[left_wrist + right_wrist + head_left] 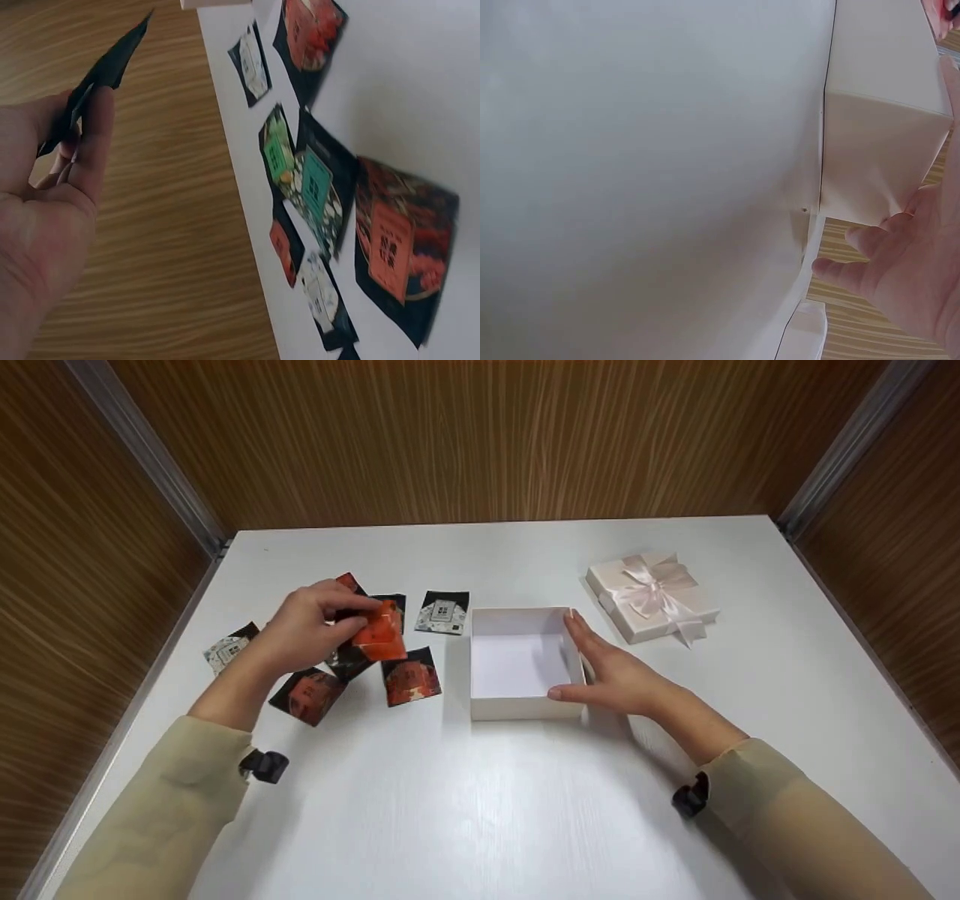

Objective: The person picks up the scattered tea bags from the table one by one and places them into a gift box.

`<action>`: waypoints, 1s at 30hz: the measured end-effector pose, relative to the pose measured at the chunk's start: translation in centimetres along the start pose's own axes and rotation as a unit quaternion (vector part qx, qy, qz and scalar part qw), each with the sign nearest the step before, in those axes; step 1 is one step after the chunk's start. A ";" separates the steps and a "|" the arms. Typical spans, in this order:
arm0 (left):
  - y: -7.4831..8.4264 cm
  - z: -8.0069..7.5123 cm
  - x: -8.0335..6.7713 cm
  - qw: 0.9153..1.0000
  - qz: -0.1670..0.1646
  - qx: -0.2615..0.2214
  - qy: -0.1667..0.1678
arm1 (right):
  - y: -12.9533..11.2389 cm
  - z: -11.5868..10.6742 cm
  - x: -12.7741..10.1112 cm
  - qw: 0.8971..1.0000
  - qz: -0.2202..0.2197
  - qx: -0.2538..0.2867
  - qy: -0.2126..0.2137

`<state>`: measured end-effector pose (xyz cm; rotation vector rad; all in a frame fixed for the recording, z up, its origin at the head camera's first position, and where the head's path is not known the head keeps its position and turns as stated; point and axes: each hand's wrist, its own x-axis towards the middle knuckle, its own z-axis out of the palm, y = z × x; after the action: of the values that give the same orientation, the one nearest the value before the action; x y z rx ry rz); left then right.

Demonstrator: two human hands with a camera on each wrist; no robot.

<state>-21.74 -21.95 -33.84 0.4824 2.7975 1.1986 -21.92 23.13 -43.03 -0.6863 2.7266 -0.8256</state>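
My left hand (311, 622) pinches a flat orange-red sachet (384, 639) between thumb and fingers, above several other sachets. In the left wrist view that sachet (112, 64) is seen nearly edge-on, dark on this side. My right hand (622, 681) holds the right side of an open, cream-coloured gift box (521, 709). Its thumb lies at the front wall and its fingertips reach the far right corner. In the right wrist view the box's outer wall (881, 154) shows, with the lower fingers spread beside it. The box's white inside holds nothing visible.
Dark sachets with red (412, 679), white (444, 613) and green (279, 154) labels lie left of the box, some overlapping. The lid (622, 611) with a pale pink ribbon bow stands at the back right. Wood-patterned panels (487, 442) enclose the white table (450, 810).
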 end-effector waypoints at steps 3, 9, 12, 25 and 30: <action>0.6 0.9 0.7 1.000 0.018 -0.003 -0.002 | 0.0 0.0 0.0 1.000 -0.002 -0.002 0.001; 1.6 2.7 1.7 0.999 0.034 -0.020 -0.026 | 0.0 0.0 0.1 1.000 -0.004 -0.003 0.001; 2.1 3.8 2.3 0.998 0.040 -0.031 -0.029 | 0.0 0.0 0.1 1.000 -0.005 -0.001 0.000; 4.8 9.5 5.3 0.997 0.056 -0.058 -0.020 | 0.2 -0.1 0.0 1.000 0.009 -0.005 -0.004; 5.6 11.6 6.2 0.995 0.062 -0.066 -0.033 | 0.0 -0.1 0.1 1.000 0.005 -0.005 -0.004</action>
<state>-24.13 -8.35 -37.47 0.6799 2.6450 1.3549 -22.03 23.11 -42.96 -0.6755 2.7271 -0.8051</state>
